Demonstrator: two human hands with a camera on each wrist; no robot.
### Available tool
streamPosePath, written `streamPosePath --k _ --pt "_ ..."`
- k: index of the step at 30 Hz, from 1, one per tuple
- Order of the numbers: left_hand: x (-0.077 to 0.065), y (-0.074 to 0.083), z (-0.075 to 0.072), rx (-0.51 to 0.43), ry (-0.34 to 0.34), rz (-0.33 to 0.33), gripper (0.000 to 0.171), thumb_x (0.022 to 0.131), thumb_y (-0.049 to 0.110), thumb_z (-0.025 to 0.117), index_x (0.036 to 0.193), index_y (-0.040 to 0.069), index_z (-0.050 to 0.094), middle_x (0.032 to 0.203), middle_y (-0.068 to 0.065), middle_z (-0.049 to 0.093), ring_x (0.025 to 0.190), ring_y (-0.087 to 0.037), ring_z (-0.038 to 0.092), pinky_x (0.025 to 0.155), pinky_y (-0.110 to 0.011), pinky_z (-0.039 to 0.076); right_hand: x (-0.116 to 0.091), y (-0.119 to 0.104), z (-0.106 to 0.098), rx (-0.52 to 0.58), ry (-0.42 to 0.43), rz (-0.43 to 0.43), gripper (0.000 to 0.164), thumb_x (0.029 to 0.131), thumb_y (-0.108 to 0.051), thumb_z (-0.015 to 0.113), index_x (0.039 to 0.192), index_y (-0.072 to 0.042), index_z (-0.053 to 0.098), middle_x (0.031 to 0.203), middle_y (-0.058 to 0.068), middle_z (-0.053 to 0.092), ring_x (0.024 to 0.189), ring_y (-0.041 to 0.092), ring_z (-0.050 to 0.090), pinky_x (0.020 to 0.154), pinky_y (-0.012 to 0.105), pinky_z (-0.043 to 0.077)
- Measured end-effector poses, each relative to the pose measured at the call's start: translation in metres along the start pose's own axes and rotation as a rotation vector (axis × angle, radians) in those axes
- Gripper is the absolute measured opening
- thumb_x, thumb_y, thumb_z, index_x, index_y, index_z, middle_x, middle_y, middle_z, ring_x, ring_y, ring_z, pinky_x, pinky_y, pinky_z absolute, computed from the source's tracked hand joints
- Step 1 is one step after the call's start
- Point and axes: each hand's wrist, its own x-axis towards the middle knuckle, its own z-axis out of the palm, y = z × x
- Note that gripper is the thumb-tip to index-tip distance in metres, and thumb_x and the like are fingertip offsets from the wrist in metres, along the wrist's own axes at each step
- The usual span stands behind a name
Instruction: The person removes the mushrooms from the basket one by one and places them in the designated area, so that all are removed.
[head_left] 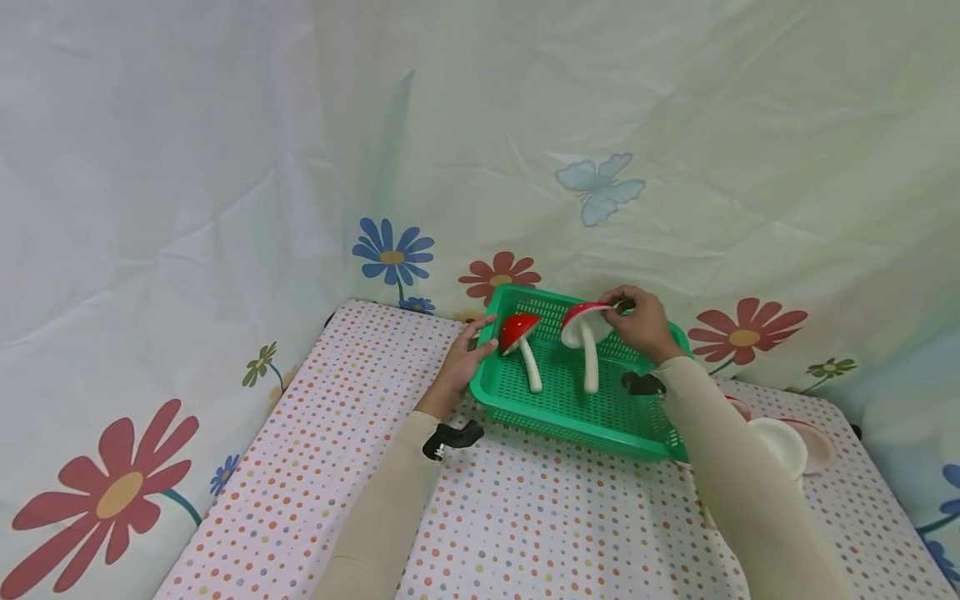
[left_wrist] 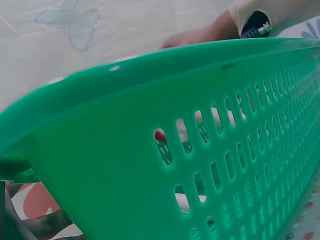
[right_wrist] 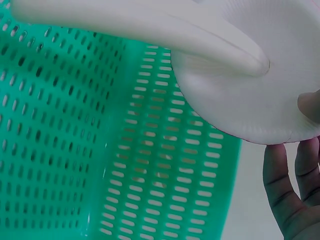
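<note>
While the left hand rests against one end of a green plastic basket with slotted walls, its fingers fairly straight and spread at the rim, the right hand pinches the edge of a toy mushroom with a red cap and a white curved stem. In the right wrist view the right thumb lies on the pale, ribbed underside of that cap, with fingers at the other side of its edge. The held mushroom is over the basket, tilted so that its underside shows and its stem points toward the near side; whether the stem touches the basket floor cannot be told.

Inside the basket, near the left hand, lies a second toy mushroom with a white-spotted red cap, its cap toward the far side and its stem toward the near side.

The basket stands on a surface covered in pale cloth with coloured dots. To its right, more red-and-white mushroom pieces lie together, partly hidden by the right arm's beige sleeve. Behind hangs a pale fabric backdrop printed with flowers and a blue butterfly.
</note>
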Motion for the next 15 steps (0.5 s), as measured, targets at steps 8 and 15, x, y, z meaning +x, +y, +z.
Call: streamPosePath --k 8,15 --pt "-0.001 0.0 0.001 0.017 -0.004 0.002 0.046 0.101 0.02 0.056 0.145 0.032 0.048 0.159 -0.003 0.031 0.139 -0.033 0.042 0.108 -0.054 0.04 -0.006 0.0 -0.014 -0.032 0.028 -0.008 0.017 0.097 -0.014 0.061 0.107 -0.002 0.067 0.105 0.017 0.064 0.091 0.025 0.057 0.069 0.027 0.048" --pt "-0.002 0.0 0.0 -0.008 -0.01 -0.006 0.047 0.101 0.02 0.056 0.145 0.033 0.048 0.158 -0.005 0.032 0.137 -0.033 0.044 0.108 -0.055 0.041 -0.01 -0.001 -0.027 -0.032 0.045 0.004 0.018 0.098 -0.017 0.06 0.108 -0.003 0.067 0.105 0.015 0.064 0.091 0.02 0.055 0.066 0.02 0.046"
